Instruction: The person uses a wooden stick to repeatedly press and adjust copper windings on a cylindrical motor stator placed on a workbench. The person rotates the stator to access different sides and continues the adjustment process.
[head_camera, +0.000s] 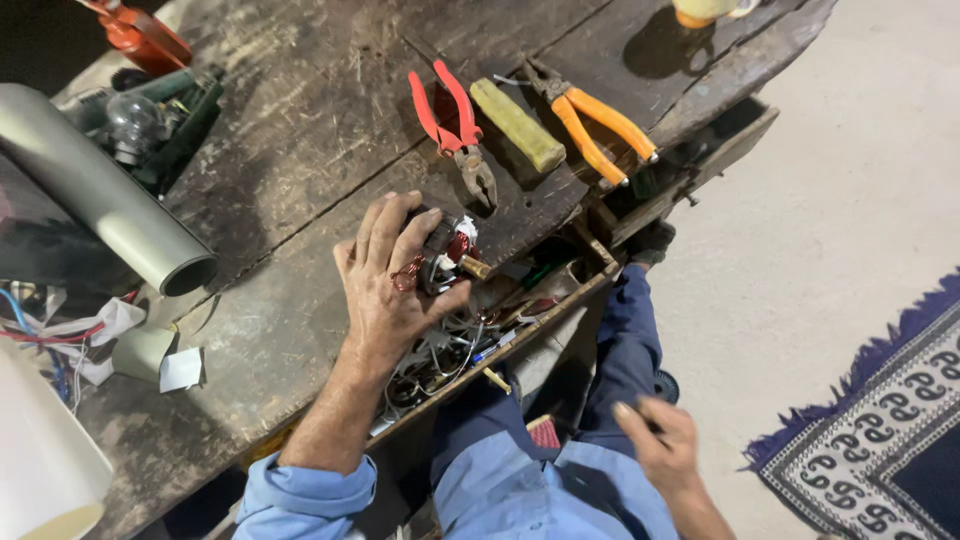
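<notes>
Quickly, counts first
pliers: two – red-handled pliers (452, 130) and orange-handled pliers (592, 118), both flat on the wooden workbench (300, 130), jaws toward opposite ends
yellow-green handle (518, 124): one, lying between the two pliers
grey tube (100, 190): one, lying on the bench's left part
hands: two
left hand (385, 275): fingers curled over the small motor (445, 255), gripping it from above
motor look: dark metal core, copper-red winding wire at the sides, brass-coloured shaft end poking toward the drawer
motor place: at the bench's front edge, just above the open drawer (480, 340) full of wires and bits
right hand (660, 440): blurred, down by the lap – fingers loosely bent, cannot tell if anything is held
</notes>
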